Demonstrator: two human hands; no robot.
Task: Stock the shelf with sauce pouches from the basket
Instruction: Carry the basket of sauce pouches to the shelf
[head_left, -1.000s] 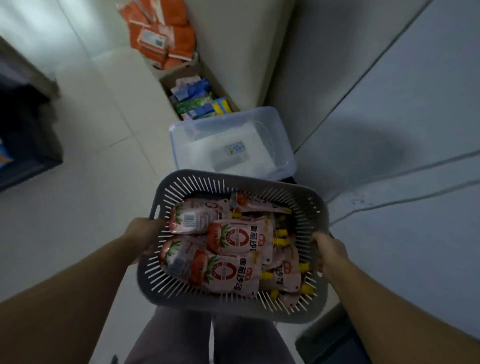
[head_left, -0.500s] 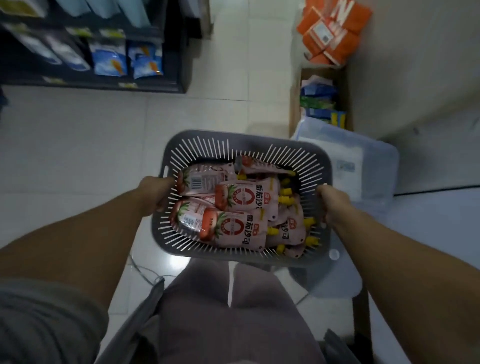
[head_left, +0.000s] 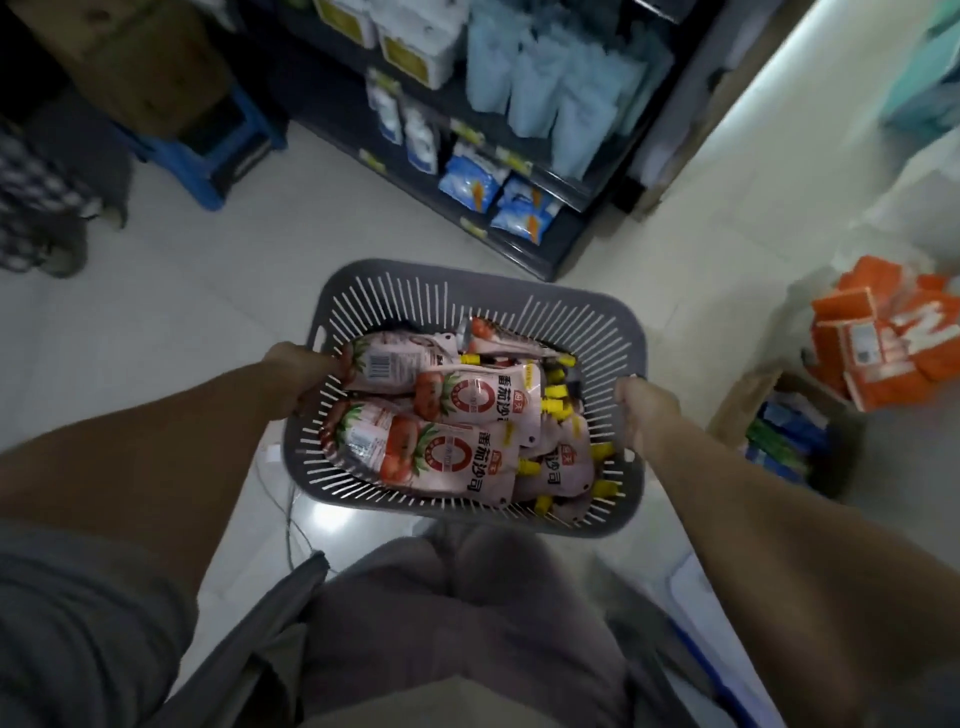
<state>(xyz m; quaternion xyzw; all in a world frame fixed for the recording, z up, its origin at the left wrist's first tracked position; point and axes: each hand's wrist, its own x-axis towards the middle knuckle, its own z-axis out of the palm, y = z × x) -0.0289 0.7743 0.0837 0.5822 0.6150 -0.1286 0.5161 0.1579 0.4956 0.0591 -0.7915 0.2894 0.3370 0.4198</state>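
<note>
A grey slotted basket (head_left: 467, 291) hangs in front of my body, above the tiled floor. Several pink sauce pouches (head_left: 457, 452) with red tomato prints and yellow caps lie piled inside it. My left hand (head_left: 301, 369) grips the basket's left rim, and my right hand (head_left: 644, 410) grips its right rim. A dark shelf unit (head_left: 519, 156) stands ahead, beyond the basket, its tiers holding blue and white bags.
A cardboard box (head_left: 779, 441) with blue and green packets sits on the floor at the right, and orange packages (head_left: 883, 332) are piled behind it. A blue stool (head_left: 228, 150) and cardboard boxes stand at the upper left. Pale floor tiles lie between me and the shelf.
I have turned left with the basket in both hands. The clear lidded bin has left the view, the dark shelf now fills the top, and the orange packages have shifted to the right.
</note>
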